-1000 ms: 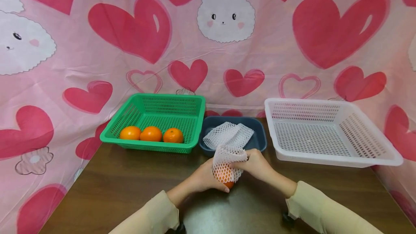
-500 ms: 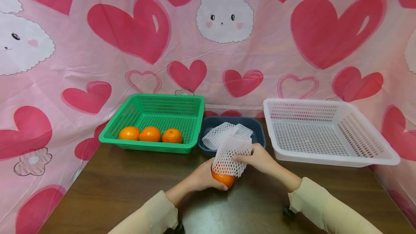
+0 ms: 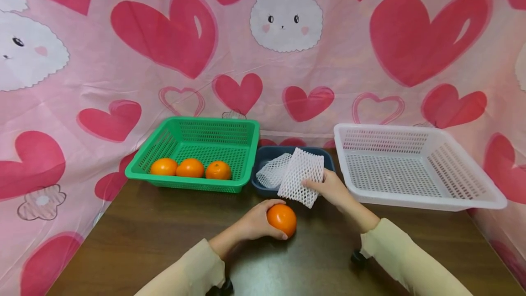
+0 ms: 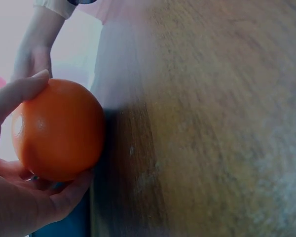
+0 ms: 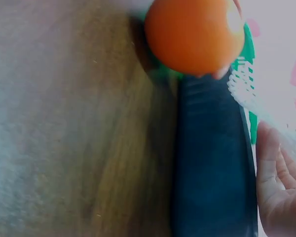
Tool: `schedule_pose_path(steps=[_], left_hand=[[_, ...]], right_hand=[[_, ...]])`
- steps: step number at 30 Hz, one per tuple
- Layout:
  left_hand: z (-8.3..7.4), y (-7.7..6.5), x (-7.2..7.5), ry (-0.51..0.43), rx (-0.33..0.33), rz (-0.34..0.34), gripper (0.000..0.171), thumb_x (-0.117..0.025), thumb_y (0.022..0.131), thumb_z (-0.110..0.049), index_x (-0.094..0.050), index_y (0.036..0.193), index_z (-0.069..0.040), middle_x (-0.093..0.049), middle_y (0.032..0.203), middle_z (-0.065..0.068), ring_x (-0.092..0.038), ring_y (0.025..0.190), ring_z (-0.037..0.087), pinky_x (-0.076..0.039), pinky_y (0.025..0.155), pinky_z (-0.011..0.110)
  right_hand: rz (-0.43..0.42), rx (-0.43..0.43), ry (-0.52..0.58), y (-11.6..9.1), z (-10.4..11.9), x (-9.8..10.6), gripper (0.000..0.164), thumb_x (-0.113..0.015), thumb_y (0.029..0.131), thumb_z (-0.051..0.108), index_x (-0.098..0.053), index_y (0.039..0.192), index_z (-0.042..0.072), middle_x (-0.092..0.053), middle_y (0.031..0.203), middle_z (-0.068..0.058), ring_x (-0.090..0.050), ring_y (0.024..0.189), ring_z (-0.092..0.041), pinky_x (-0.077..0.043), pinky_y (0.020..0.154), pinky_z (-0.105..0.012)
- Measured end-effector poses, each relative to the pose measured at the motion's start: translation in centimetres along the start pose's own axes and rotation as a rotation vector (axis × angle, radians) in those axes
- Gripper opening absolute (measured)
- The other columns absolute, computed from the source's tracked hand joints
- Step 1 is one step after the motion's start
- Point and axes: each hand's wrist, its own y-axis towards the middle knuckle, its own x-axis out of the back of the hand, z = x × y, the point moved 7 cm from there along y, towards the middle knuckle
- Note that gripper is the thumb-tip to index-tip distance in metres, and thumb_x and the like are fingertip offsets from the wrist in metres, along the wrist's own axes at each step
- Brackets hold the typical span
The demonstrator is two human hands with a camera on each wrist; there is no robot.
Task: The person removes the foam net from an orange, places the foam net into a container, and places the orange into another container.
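Note:
My left hand (image 3: 256,222) grips a bare orange (image 3: 281,220) over the table, thumb on the near side and fingers curled round the far side. In the left wrist view the glossy orange (image 4: 59,131) sits between thumb and fingers. Beyond it to the right, my right hand (image 3: 329,187) pinches a white foam mesh sleeve (image 3: 302,177), which hangs flat in front of the dark blue tray (image 3: 259,186). The right wrist view has the sleeve's edge (image 5: 244,89) just past the right hand's fingers, with the orange apart from it.
A green basket (image 3: 193,185) at the back left holds three oranges (image 3: 191,168). More white mesh sleeve (image 3: 272,171) lies in the blue tray. At the back right stands a white basket (image 3: 411,199). A pink heart-print cloth (image 3: 304,70) hangs behind the table (image 3: 164,223).
The mesh sleeve came up off the orange, drawn away up and to the right by my right hand. My left hand stays around the orange, now uncovered.

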Motion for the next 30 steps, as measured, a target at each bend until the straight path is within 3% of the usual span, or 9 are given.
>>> schedule_pose_path(steps=[6, 15, 21, 25, 30], left_hand=[[-0.1, 0.1, 0.2, -0.015, -0.006, 0.001, 0.076, -0.093, 0.072, -0.024, -0.059, 0.138, -0.01, -0.058, 0.135, 0.011, -0.057, 0.108, 0.026, -0.05, 0.092, 0.046], [0.1, 0.1, 0.0, -0.017, 0.0, 0.02, 0.075, -0.092, 0.073, -0.024, -0.058, 0.138, -0.012, -0.057, 0.135, 0.011, -0.056, 0.109, 0.026, -0.05, 0.093, 0.048], [0.0, 0.1, 0.0, -0.021, -0.002, 0.022, 0.075, -0.092, 0.073, -0.024, -0.058, 0.139, -0.011, -0.057, 0.136, 0.011, -0.056, 0.109, 0.026, -0.05, 0.094, 0.048], [0.0, 0.1, 0.0, -0.014, -0.003, 0.02, 0.075, -0.093, 0.073, -0.024, -0.058, 0.138, -0.011, -0.058, 0.135, 0.011, -0.057, 0.108, 0.026, -0.05, 0.093, 0.047], [0.0, 0.2, -0.1, -0.015, 0.001, 0.031, 0.074, -0.092, 0.074, -0.024, -0.058, 0.139, -0.012, -0.057, 0.135, 0.011, -0.056, 0.108, 0.026, -0.05, 0.093, 0.048]], right_hand=[[-0.083, 0.012, -0.096, 1.2, 0.0, 1.1, 0.044, -0.075, 0.094, 0.014, -0.057, 0.127, -0.008, -0.072, 0.107, -0.019, -0.07, 0.083, -0.019, -0.06, 0.072, -0.031], [-0.166, 0.043, -0.355, 2.3, 0.6, 1.5, 0.053, -0.077, 0.093, 0.021, -0.054, 0.134, -0.004, -0.069, 0.116, -0.023, -0.067, 0.095, -0.032, -0.057, 0.086, -0.048], [-0.244, 0.05, -0.34, 3.1, 0.5, 2.1, 0.055, -0.078, 0.092, 0.017, -0.053, 0.134, -0.006, -0.067, 0.119, -0.027, -0.067, 0.095, -0.036, -0.057, 0.087, -0.05], [-0.263, 0.012, -0.34, 3.5, -0.1, 2.3, 0.058, -0.078, 0.091, 0.016, -0.051, 0.137, -0.007, -0.063, 0.124, -0.029, -0.064, 0.103, -0.041, -0.053, 0.094, -0.053], [-0.205, -0.072, -0.386, 3.9, -0.7, 2.1, 0.083, -0.077, 0.091, 0.018, -0.028, 0.154, -0.003, -0.051, 0.141, -0.034, -0.055, 0.12, -0.048, -0.045, 0.102, -0.061]])
